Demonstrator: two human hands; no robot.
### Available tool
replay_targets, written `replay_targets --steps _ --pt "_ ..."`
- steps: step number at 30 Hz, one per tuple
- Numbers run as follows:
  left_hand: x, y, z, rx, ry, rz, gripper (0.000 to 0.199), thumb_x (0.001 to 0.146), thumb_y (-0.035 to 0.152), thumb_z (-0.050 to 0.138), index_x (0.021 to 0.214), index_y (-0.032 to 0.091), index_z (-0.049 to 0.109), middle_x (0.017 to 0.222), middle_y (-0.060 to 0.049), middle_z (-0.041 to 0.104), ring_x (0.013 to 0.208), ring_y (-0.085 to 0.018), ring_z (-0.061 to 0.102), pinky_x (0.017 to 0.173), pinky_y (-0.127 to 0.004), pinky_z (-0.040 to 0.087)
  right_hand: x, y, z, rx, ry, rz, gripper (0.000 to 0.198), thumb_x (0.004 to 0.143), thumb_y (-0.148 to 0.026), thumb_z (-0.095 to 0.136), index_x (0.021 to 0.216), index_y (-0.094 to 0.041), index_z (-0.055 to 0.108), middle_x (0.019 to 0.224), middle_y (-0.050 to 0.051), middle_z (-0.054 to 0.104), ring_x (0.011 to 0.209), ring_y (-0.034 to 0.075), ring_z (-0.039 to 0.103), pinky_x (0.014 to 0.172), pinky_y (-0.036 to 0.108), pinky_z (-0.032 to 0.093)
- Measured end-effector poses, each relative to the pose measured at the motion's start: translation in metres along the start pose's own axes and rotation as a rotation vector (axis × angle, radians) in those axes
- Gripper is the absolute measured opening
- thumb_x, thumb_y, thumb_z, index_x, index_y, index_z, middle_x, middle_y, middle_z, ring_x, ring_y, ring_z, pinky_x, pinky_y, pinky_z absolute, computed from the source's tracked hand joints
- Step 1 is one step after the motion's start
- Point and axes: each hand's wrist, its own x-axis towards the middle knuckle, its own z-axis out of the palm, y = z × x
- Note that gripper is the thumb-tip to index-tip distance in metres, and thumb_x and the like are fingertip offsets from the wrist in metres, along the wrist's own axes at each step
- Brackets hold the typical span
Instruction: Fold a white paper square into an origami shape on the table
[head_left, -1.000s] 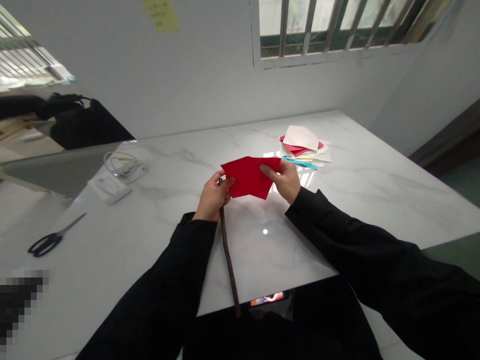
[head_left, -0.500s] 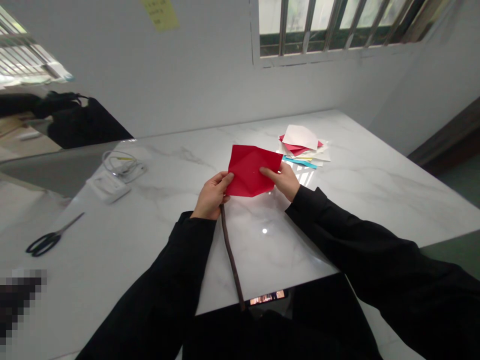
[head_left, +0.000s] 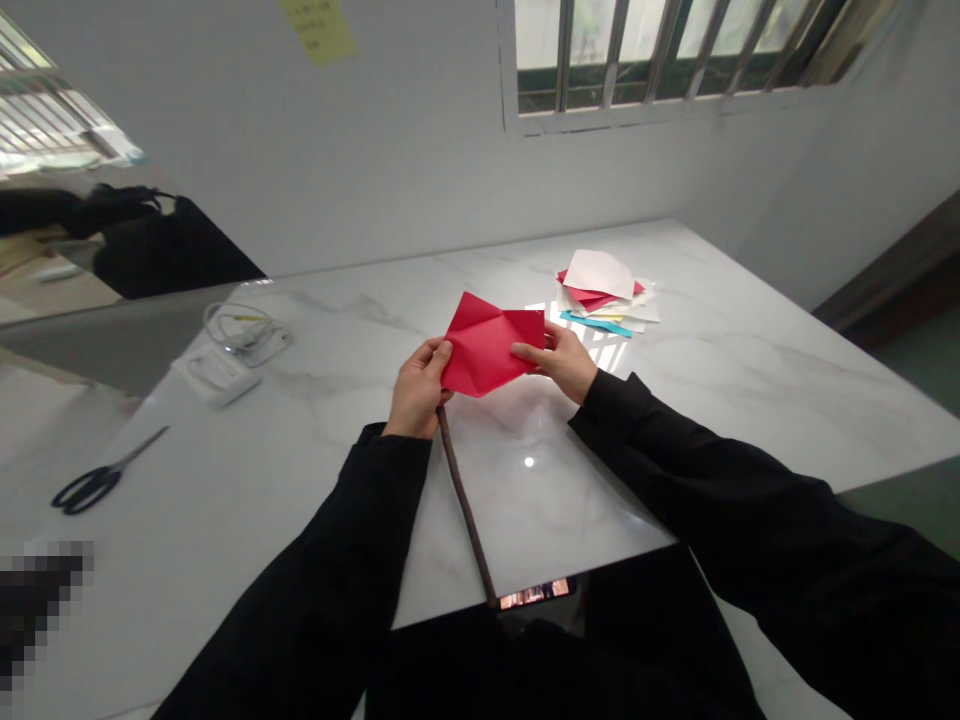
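A creased sheet of red paper (head_left: 486,348) is held up between both hands above the marbled table. My left hand (head_left: 417,388) pinches its left edge, thumb on top and fingers behind. My right hand (head_left: 564,358) grips the right side the same way, its thumb lying on the paper's face. From under my left hand a thin brown stick (head_left: 466,505) runs down to the table's front edge; its upper end is hidden, so whether the hand also grips it is unclear. A phone (head_left: 535,594) with a lit screen lies by the stick's lower end.
A pile of white, red and blue papers (head_left: 600,285) lies at the back right. Black-handled scissors (head_left: 105,478) rest on the left of the table (head_left: 750,380), below a white box (head_left: 216,374) and a coiled white cable (head_left: 238,330). A barred window is above.
The red paper has shifted slightly left and tilted, its folds now showing more sharply. My hands have moved a little with it. The stick's lower end has slid slightly right.
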Motion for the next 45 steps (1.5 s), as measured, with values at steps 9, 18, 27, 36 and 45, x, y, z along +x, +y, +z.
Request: replay_targets --steps 9,18,27,36,45 --pt "0.005 -0.002 -0.001 -0.063 0.078 0.034 0.024 0.086 0.038 0.078 0.088 0.02 0.062 0.06 0.006 0.056 0.038 -0.006 0.039 0.031 -0.016 0.018 -0.013 -0.01 0.006 -0.105 -0.217 0.14 0.056 0.064 -0.028 0.095 0.114 -0.02 0.07 0.099 0.005 0.079 0.08 0.021 0.074 0.057 0.027 0.063" --pt "0.007 -0.003 -0.003 -0.084 0.075 0.072 0.023 0.086 0.037 0.079 0.098 0.022 0.066 0.056 0.008 0.05 0.037 -0.006 0.034 0.032 -0.017 0.018 -0.014 -0.009 0.011 -0.076 -0.181 0.152 0.024 0.073 -0.019 0.083 0.095 -0.016 0.073 0.079 0.0 0.073 0.062 0.011 0.063 0.054 0.022 0.054" --pt "0.007 -0.005 -0.005 -0.018 0.113 0.086 0.033 0.084 0.03 0.075 0.115 0.027 0.066 0.062 0.008 0.049 0.04 -0.006 0.037 0.035 -0.016 0.022 -0.01 -0.009 0.011 -0.032 -0.087 0.12 0.051 0.09 -0.066 0.071 0.075 -0.019 0.06 0.066 -0.001 0.061 0.058 0.011 0.062 0.051 0.021 0.048" --pt "0.008 -0.002 -0.004 0.066 0.107 0.017 0.031 0.071 0.023 0.073 0.101 0.022 0.065 0.064 0.006 0.052 0.042 -0.007 0.039 0.033 -0.016 0.021 -0.015 -0.01 0.015 -0.141 -0.122 -0.17 0.065 0.086 -0.084 0.06 0.074 -0.02 0.063 0.067 0.0 0.059 0.059 0.013 0.056 0.055 0.027 0.047" --pt "0.006 -0.001 -0.004 0.056 0.052 -0.001 0.041 0.064 0.017 0.07 0.104 0.022 0.063 0.065 0.007 0.055 0.044 -0.008 0.043 0.037 -0.017 0.021 -0.021 -0.018 0.013 -0.487 -0.019 -0.557 0.046 0.106 -0.056 0.049 0.082 -0.02 0.064 0.08 0.002 0.058 0.074 0.016 0.054 0.07 0.031 0.044"
